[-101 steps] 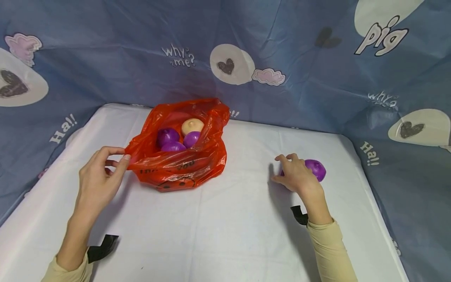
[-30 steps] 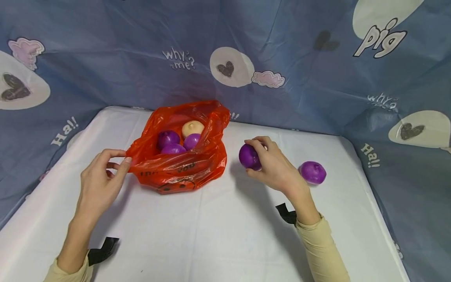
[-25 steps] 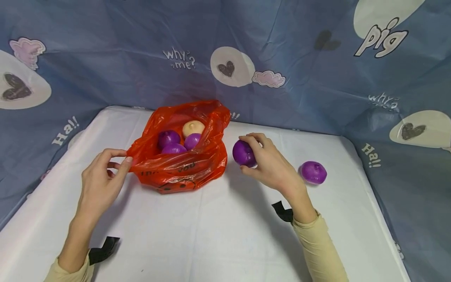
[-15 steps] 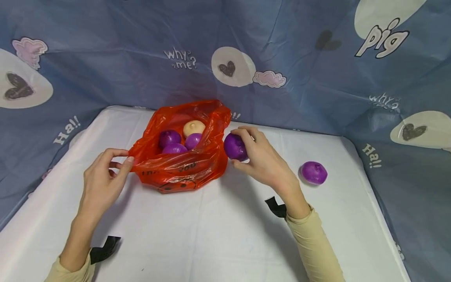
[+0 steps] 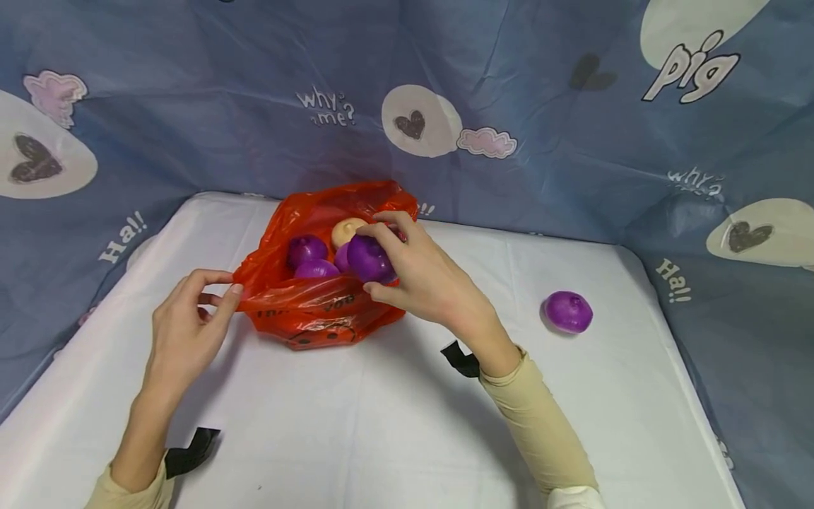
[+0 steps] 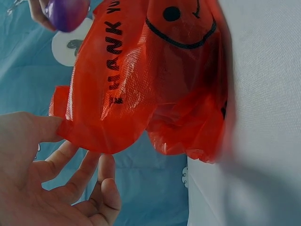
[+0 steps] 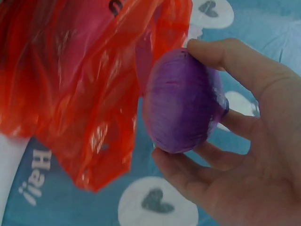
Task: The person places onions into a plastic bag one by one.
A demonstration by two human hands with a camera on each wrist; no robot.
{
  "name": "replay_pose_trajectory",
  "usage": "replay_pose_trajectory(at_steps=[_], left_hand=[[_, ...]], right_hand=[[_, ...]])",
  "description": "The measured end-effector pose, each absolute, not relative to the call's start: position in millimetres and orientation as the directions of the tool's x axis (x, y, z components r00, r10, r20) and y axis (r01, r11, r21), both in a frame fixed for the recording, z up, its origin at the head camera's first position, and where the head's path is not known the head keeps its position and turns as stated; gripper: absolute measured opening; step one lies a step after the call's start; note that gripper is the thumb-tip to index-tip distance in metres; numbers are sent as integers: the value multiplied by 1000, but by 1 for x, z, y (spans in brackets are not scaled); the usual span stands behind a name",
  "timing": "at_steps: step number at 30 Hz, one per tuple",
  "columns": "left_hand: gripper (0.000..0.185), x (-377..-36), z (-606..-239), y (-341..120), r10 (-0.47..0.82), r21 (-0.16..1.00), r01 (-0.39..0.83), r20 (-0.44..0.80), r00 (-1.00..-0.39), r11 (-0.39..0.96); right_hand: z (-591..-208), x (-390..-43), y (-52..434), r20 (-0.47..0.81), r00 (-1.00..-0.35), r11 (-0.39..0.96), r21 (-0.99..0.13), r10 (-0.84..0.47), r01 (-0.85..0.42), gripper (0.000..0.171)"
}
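Note:
A red plastic bag printed with "THANK YOU" and a smiley face stands with its mouth spread. My left hand pinches the left end of its rim between thumb and fingers. Over the right part of the opening, my right hand grips a purple onion by its sides, thumb opposite the fingers. Inside the bag lie a dark purple onion, a lighter purple onion and a pale yellow onion. One more purple onion in there is partly hidden behind the held one.
Another purple onion lies alone on the right of the white-covered table. A blue printed cloth hangs behind the table and along its sides. Black straps stick out at both wrists.
My right hand has picked up a purple onion from the right of the table and carried it left to above the bag's opening. My left hand keeps its pinch on the rim.

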State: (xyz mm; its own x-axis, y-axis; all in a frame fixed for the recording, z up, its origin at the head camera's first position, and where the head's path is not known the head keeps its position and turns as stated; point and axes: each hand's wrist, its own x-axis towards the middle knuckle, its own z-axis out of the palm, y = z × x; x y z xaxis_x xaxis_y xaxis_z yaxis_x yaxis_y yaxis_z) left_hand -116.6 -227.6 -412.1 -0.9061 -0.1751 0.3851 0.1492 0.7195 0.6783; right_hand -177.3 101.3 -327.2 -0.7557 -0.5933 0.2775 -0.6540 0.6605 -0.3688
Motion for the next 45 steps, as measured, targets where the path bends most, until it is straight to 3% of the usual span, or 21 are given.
replay_pose_trajectory(at_steps=[19,34,45], left_hand=[[26,-114,-412,-227,-174,673,137,373,-911,726],[25,-115,-413,-228,-189,683,136,379,-906,718],[25,-115,-412,-226,-187,685,145,386,-904,714]], right_hand=[[-343,-200,46,258,-764,709,-283,-592,-645,71],[-349,-211,30,212,-799,752,-270,-563,-602,70],[-350,-218,27,245,-800,765,-242,-547,-597,69]])
